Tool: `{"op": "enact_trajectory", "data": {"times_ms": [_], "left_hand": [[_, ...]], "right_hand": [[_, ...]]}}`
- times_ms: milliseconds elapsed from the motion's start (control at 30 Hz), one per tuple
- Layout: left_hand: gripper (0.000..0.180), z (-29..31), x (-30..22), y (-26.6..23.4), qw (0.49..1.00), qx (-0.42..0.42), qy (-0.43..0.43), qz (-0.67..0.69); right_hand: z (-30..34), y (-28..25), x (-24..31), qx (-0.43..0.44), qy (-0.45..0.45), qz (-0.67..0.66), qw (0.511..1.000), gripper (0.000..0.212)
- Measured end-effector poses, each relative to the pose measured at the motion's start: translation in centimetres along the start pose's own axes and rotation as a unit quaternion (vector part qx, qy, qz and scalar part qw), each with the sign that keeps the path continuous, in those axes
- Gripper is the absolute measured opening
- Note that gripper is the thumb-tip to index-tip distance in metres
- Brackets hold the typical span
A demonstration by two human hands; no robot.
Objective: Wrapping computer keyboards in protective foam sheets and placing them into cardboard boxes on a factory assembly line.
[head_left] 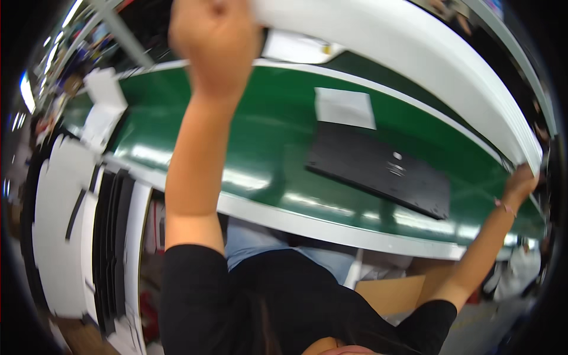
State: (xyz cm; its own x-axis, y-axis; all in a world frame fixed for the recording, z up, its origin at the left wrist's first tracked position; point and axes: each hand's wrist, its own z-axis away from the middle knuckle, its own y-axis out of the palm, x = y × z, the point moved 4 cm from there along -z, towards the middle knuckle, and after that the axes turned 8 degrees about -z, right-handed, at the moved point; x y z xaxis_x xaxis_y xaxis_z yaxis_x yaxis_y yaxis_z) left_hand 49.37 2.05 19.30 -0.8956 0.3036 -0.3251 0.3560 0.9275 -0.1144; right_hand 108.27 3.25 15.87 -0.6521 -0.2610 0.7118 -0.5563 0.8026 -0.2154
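Along the far side of the tabletop (266, 148), long white panel (414, 47), your left hand (216, 50) curled at its left end, right hand (522, 182) at its right, can't tell either grip's hold, black slab (367, 163), white sheet (345, 108) nearer.

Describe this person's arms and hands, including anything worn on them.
Short black sleeves, left sleeve and right sleeve, leave both forearms bare. The left hand and right hand are ungloved. A thin pinkish band sits at the right wrist. Blur hides finer details.
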Motion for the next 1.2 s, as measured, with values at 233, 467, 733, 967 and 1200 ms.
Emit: {"op": "enact_trajectory", "data": {"times_ms": [233,467,733,967,1200], "left_hand": [[0.015,17.2,4.3,9.8,0.918,0.368,-0.144,-0.048],[0.019,23.8,5.1,13.6,0.794,0.563,-0.114,-0.198],[0.014,23.9,6.2,15.6,0.797,0.549,-0.028,-0.251],[0.008,24.1,6.5,9.9,0.838,0.523,0.035,-0.155],[0.021,24.6,7.4,6.2,0.862,0.401,-0.303,0.066]], "right_hand": [[8.5,4.9,-6.0,0.140,-0.072,0.138,0.978,0.021],[14.3,7.1,-15.0,0.276,0.033,0.403,0.872,0.012],[13.9,9.3,-16.6,0.312,-0.038,0.434,0.845,0.011],[18.7,6.5,-11.5,0.326,-0.064,0.320,0.887,0.013],[22.5,5.2,-8.6,0.045,0.409,-0.130,0.902,0.031]]}}
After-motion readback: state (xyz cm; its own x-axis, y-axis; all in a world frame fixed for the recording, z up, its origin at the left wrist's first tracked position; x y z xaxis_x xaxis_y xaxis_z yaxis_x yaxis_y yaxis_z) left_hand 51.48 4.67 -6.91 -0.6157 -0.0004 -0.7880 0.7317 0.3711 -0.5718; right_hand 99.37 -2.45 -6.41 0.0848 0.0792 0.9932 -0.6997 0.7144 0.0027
